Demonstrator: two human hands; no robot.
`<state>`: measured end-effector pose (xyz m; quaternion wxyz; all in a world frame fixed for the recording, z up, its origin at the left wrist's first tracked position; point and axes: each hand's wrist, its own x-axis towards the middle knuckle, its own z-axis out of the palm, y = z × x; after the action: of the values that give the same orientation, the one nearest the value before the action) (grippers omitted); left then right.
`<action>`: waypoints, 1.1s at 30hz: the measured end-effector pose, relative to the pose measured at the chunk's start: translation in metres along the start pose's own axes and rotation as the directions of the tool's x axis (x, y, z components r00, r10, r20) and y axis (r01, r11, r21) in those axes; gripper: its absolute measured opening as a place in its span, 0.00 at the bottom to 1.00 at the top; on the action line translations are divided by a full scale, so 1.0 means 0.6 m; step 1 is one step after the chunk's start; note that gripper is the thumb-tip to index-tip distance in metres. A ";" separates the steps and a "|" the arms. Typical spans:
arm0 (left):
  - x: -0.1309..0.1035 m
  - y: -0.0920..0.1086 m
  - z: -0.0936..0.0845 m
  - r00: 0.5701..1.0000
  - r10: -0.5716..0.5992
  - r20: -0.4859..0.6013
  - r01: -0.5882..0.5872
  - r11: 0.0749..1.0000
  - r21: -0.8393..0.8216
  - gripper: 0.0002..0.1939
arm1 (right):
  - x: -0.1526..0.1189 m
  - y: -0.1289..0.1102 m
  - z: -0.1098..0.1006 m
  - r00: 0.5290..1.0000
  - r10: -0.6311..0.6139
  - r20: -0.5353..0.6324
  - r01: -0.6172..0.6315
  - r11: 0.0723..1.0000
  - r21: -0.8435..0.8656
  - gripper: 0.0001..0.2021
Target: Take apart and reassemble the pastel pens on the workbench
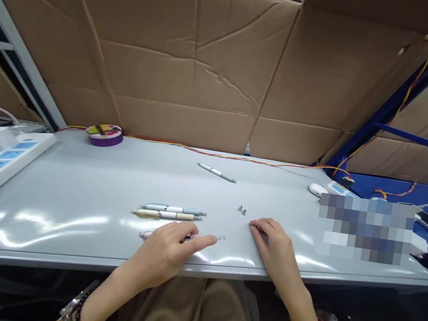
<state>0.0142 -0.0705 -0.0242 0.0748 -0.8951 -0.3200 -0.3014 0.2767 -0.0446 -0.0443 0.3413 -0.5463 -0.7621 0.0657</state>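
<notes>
My left hand (171, 250) is closed around a pinkish pen (145, 234) low over the table. Its thin, clear-looking front end (221, 238) sticks out past my thumb, while my fingers cover most of the barrel. On the right, my right hand (272, 240) rests at the tabletop with thumb and index finger pinched together; whatever is between them is hidden. Two small grey cone-shaped tips (242, 210) lie just beyond those fingertips. Beyond my left hand, a light blue and white pen (173, 209) and a beige and white pen (166, 215) lie side by side.
Farther back on the table (107, 182) lies a grey and white pen (217, 172). A purple tape roll (105, 135) sits at the back left, near a power strip (2, 165). Thin wires (207, 153) run along the back edge. A white mouse (317, 190) is at right, beside a blurred patch.
</notes>
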 end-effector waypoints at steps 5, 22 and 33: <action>0.001 -0.001 0.001 1.000 -0.003 0.006 0.003 1.000 0.010 0.22 | 0.000 0.003 0.002 1.000 0.007 -0.001 -0.007 1.000 -0.011 0.11; 0.000 0.000 0.000 1.000 -0.002 0.018 0.002 1.000 -0.021 0.23 | -0.001 -0.010 0.004 0.989 -0.060 -0.136 0.052 0.997 -0.061 0.10; 0.002 0.003 0.003 0.998 0.063 0.020 -0.064 0.997 0.037 0.19 | -0.038 -0.107 0.012 0.996 0.009 0.090 -0.063 0.792 0.607 0.04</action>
<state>0.0168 -0.0705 -0.0246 0.0984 -0.9059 -0.2978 -0.2844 0.2259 -0.0882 -0.0296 0.4659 -0.4186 -0.7032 0.3365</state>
